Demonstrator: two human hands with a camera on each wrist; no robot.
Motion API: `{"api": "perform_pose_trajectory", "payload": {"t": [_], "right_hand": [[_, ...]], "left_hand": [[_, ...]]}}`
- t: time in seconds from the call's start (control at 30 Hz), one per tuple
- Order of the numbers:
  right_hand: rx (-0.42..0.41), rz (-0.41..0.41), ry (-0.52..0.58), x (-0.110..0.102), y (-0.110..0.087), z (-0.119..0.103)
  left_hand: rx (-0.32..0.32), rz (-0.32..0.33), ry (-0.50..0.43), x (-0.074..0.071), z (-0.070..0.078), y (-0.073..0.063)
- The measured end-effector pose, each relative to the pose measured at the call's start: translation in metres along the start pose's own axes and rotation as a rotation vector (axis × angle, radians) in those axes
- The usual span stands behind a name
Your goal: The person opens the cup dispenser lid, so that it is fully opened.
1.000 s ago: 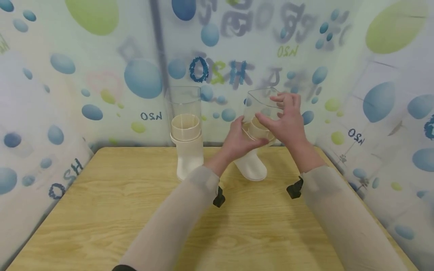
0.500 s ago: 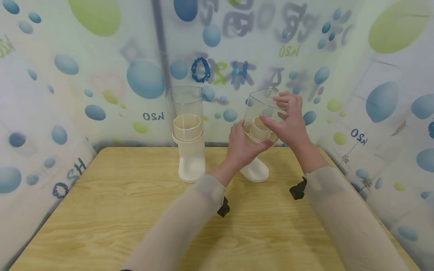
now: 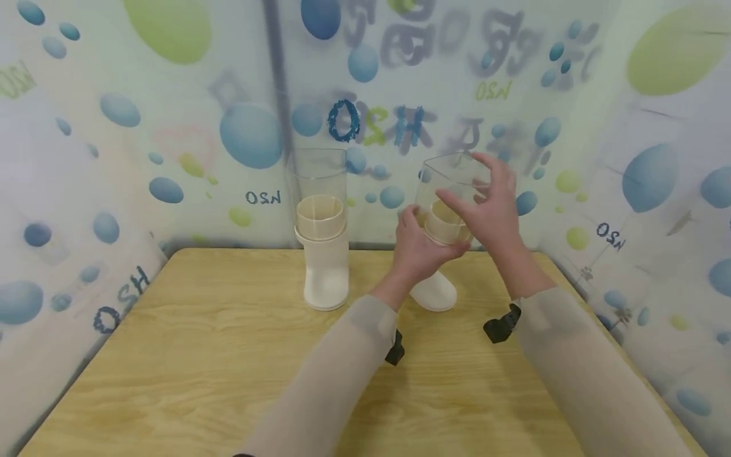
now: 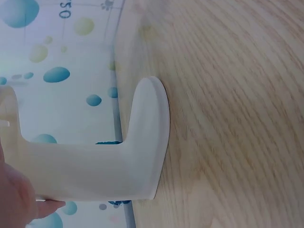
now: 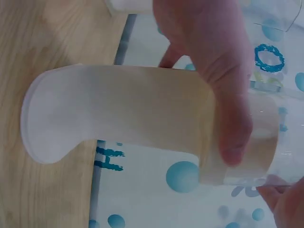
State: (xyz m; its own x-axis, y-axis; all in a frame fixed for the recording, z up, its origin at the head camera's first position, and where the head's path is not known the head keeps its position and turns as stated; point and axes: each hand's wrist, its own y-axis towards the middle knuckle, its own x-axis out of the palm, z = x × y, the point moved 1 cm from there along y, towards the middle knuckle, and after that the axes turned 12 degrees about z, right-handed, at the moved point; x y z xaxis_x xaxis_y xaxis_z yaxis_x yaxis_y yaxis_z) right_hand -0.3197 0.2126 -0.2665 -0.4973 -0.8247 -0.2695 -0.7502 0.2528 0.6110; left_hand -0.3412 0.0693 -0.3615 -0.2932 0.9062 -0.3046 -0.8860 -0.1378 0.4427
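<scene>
At the back right of the table, a white boot-shaped stand (image 3: 435, 293) carries a clear cylinder (image 3: 442, 174) round its cream inner ring. My left hand (image 3: 419, 251) grips the stand's collar from the front left, its thumb across the near side, as the right wrist view shows with the left hand (image 5: 216, 57). My right hand (image 3: 493, 206) holds the clear cylinder higher up, thumb in front and fingers curled on its right side. In the left wrist view the stand's sole (image 4: 154, 123) meets the tabletop, and part of the left hand (image 4: 14, 199) shows at the edge.
A second boot-shaped stand (image 3: 327, 273) with its own clear cylinder (image 3: 316, 174) stands upright to the left. The wooden table (image 3: 200, 355) ends at a patterned backdrop (image 3: 240, 216) with blue and green spots on three sides.
The head view has shifted slightly, so everything sits a little further right. My left hand has moved slightly right round the collar. My right hand stays at the cylinder.
</scene>
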Motion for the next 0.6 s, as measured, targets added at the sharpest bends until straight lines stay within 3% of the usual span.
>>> {"api": "perform_pose_trajectory", "payload": {"t": [0.37, 0.6], "right_hand": [[0.105, -0.024, -0.103, -0.007, 0.004, -0.013], [0.022, -0.032, -0.145, -0.005, 0.008, -0.018]], "left_hand": [[0.043, -0.014, 0.071, -0.004, 0.000, 0.002], [0.050, -0.033, 0.049, -0.007, 0.000, 0.003]]}}
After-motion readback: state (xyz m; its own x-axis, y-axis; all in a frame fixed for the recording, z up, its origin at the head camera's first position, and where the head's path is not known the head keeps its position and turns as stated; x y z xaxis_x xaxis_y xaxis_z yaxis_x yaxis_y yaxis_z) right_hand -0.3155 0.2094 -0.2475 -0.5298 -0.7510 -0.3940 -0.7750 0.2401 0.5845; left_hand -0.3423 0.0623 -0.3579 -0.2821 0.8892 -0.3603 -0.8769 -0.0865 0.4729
